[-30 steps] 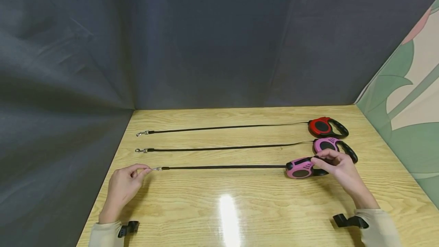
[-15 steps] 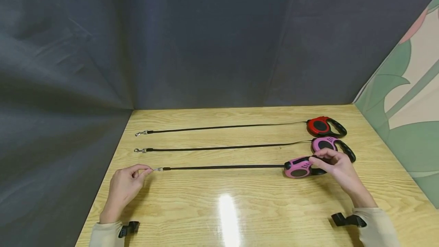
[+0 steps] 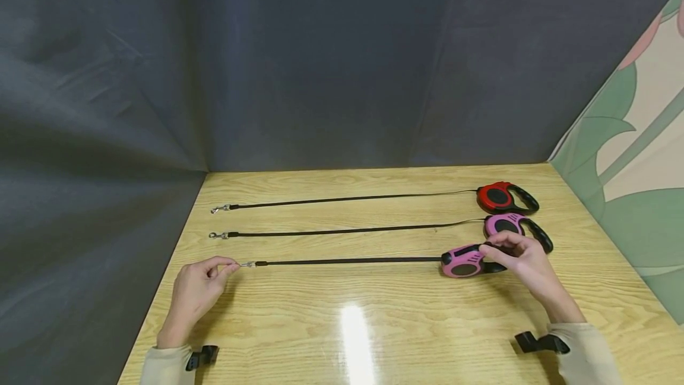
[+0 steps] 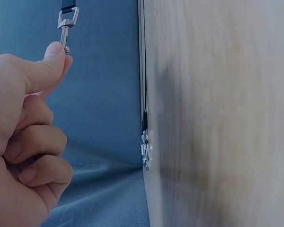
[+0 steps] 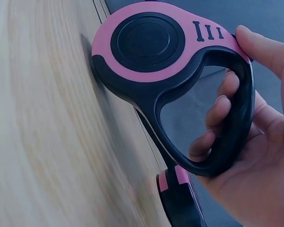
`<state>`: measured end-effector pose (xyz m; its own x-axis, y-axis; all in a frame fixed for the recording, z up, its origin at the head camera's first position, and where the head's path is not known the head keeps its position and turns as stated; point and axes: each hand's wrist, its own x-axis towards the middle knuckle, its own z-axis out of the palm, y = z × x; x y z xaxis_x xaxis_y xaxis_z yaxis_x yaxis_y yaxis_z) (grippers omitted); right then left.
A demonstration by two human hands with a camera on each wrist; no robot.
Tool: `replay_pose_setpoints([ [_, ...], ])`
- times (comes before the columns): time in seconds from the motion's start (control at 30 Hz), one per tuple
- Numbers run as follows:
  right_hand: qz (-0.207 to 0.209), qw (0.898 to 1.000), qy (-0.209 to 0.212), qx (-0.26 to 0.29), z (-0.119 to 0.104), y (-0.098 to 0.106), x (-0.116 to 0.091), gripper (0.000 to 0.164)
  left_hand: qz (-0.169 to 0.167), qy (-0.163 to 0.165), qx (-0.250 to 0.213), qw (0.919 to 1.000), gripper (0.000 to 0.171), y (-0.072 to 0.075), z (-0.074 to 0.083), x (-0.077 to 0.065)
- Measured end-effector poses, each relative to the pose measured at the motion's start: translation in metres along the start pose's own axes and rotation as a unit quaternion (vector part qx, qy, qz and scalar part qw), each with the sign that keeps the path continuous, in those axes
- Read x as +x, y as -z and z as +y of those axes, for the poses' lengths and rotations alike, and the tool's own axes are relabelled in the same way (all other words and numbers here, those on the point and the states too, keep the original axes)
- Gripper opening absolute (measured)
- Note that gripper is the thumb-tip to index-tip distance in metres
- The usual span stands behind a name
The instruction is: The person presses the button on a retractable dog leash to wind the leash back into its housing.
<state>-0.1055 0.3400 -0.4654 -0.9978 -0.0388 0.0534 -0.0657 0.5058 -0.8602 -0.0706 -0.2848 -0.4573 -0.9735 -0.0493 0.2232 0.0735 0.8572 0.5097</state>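
My right hand (image 3: 521, 259) grips the black handle of a pink retractable dog leash (image 5: 149, 42), its fingers curled through the loop and the thumb along the top near the button. From the casing a black strap (image 3: 347, 261) runs taut to the left. At its far end my left hand (image 3: 196, 289) pinches the metal snap hook (image 4: 65, 29) between thumb and forefinger, the other fingers curled in. In the left wrist view the hook is raised off the table.
Behind the held leash lie a second pink leash (image 3: 501, 224) and a red leash (image 3: 494, 196), straps drawn out leftward to snap hooks (image 3: 219, 235). The wooden table (image 3: 299, 325) meets a dark cloth (image 3: 320, 76) at back and left, and a patterned panel (image 3: 641, 165) at right.
Both hands keep their holds and the strap stays stretched. The view shifts slightly; the right hand and pink casing appear a little further left.
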Motion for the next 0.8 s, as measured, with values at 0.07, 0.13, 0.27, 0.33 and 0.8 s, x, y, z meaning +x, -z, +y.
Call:
replay_pose_setpoints([
  [0.07,-0.001,1.0,0.0,0.002,-0.0014,-0.0002,0.0006,0.016,0.001,0.0,-0.001,1.0,0.014,0.0,0.0004,0.0],
  [0.13,-0.002,1.0,-0.001,0.004,-0.0028,-0.0006,0.0011,0.016,0.002,-0.001,-0.002,1.0,0.013,0.0,0.0006,-0.0002],
  [0.27,-0.005,1.0,-0.001,0.007,-0.0039,-0.0015,0.0016,0.016,0.004,-0.004,-0.001,1.0,0.013,0.0002,-0.0001,-0.001],
  [0.33,-0.005,1.0,0.001,0.006,-0.0042,-0.0017,0.0018,0.016,0.004,-0.004,-0.002,1.0,0.013,0.0003,-0.0004,-0.0013],
  [0.8,-0.01,1.0,0.011,0.006,-0.0071,-0.0022,0.0013,0.015,0.014,-0.019,0.001,0.9997,0.01,0.0003,0.0022,-0.0009],
])
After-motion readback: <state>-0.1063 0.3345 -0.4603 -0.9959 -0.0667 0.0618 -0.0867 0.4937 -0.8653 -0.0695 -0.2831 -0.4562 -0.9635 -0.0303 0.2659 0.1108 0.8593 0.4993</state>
